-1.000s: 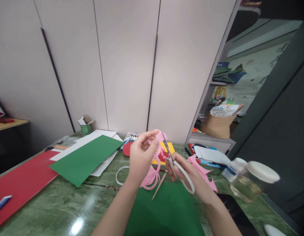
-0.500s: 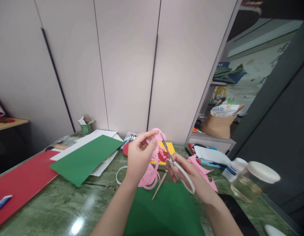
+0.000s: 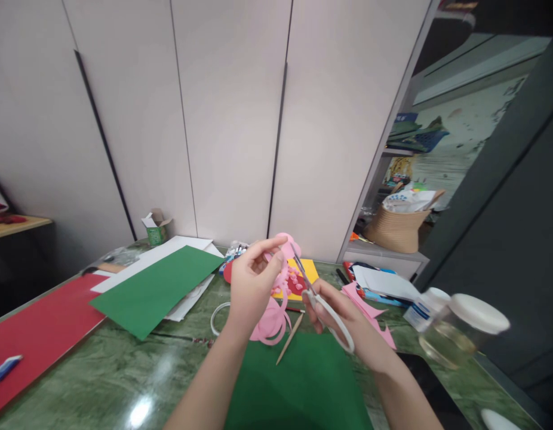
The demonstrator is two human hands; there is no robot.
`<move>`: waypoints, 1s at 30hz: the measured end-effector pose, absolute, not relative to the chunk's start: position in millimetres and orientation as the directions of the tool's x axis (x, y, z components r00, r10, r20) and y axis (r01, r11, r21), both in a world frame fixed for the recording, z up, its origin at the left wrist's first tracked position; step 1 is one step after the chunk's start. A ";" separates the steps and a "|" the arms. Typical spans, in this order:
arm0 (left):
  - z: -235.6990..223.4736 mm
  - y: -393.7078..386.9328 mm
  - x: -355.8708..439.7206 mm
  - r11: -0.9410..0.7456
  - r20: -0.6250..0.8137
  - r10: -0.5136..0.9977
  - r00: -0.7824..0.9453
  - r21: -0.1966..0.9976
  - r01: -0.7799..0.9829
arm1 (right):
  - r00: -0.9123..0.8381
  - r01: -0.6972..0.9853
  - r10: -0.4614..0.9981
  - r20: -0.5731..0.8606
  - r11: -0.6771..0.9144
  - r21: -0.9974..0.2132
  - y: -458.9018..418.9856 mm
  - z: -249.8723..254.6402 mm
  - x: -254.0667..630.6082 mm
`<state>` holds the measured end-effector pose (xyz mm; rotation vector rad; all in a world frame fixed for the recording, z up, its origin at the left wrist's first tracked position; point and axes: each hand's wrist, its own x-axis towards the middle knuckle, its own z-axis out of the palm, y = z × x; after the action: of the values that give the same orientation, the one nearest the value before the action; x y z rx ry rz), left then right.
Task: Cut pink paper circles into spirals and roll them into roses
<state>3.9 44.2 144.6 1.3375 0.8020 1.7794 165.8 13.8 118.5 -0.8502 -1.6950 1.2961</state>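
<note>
Cutting pink paper spiral (image 3: pixel 276 298), held above green marble table (image 3: pixel 101 370). Scissors (image 3: pixel 319 301) blades now tilted slightly further left into paper's top edge than a second ago, tips inching along; cut judged progressing slowly. Left hand (image 3: pixel 254 286) pinching paper's upper rim, thumb and fingers clamped together on it; curls hanging just below hand. Right hand (image 3: pixel 341 316) closed around white scissor handles, just right of paper. Wooden stick (image 3: pixel 289 339) and green sheet (image 3: pixel 303 382) lying below paper; glass jar (image 3: pixel 460 331) well right.

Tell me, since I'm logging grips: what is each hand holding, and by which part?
Left hand pinches the pink paper cutout near its top; right hand holds the scissors by the white handles.
</note>
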 end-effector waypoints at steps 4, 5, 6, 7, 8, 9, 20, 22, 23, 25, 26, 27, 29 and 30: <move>144.6 44.5 3.1 -0.503 0.477 0.863 -0.166 0.840 -0.205 | -0.433 0.047 0.880 0.194 0.236 -0.971 11.9 120.4 166.0; 144.6 44.5 2.8 -0.498 0.472 0.866 -0.164 0.844 -0.201 | -0.431 0.056 0.882 0.192 0.239 -0.970 11.4 120.9 166.0; 144.6 44.6 2.6 -0.494 0.469 0.868 -0.163 0.847 -0.197 | -0.430 0.065 0.882 0.191 0.241 -0.968 11.0 121.3 166.1; 144.5 44.7 2.4 -0.492 0.468 0.869 -0.162 0.849 -0.192 | -0.430 0.073 0.883 0.190 0.244 -0.967 10.7 121.5 166.3; 144.4 44.9 2.3 -0.494 0.469 0.868 -0.164 0.849 -0.188 | -0.431 0.077 0.882 0.190 0.246 -0.966 10.6 121.5 166.5; 144.3 45.0 2.2 -0.496 0.471 0.867 -0.166 0.848 -0.185 | -0.434 0.077 0.881 0.189 0.246 -0.966 10.6 121.5 166.7; 143.9 45.6 0.3 -0.504 0.477 0.861 -0.179 0.847 -0.169 | -0.432 0.099 0.885 0.175 0.239 -0.966 11.7 123.0 167.4; 144.1 45.4 0.0 -0.498 0.471 0.864 -0.179 0.849 -0.173 | -0.428 0.118 0.887 0.173 0.244 -0.963 12.1 123.0 167.4; 144.3 45.3 -0.1 -0.497 0.470 0.865 -0.177 0.850 -0.174 | -0.426 0.127 0.888 0.173 0.248 -0.960 12.3 122.9 167.6; 144.7 45.1 -0.2 -0.495 0.469 0.866 -0.172 0.852 -0.170 | -0.423 0.140 0.889 0.174 0.254 -0.957 12.7 122.6 168.2; 144.9 45.1 -0.3 -0.495 0.470 0.866 -0.170 0.853 -0.165 | -0.424 0.143 0.888 0.175 0.257 -0.956 12.8 122.4 168.5; 145.0 45.1 -0.4 -0.495 0.470 0.866 -0.169 0.855 -0.159 | -0.427 0.146 0.887 0.176 0.260 -0.954 12.9 122.3 168.9; 145.0 45.3 -0.7 -0.495 0.470 0.866 -0.171 0.857 -0.147 | -0.431 0.154 0.885 0.175 0.264 -0.952 13.0 122.2 169.8; 144.9 45.4 -0.8 -0.494 0.470 0.865 -0.173 0.857 -0.144 | -0.433 0.159 0.885 0.174 0.265 -0.951 13.1 122.1 170.3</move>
<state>-0.8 45.4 144.9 1.3534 0.8790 1.7594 170.3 13.1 122.1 -0.9538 -1.7845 1.2200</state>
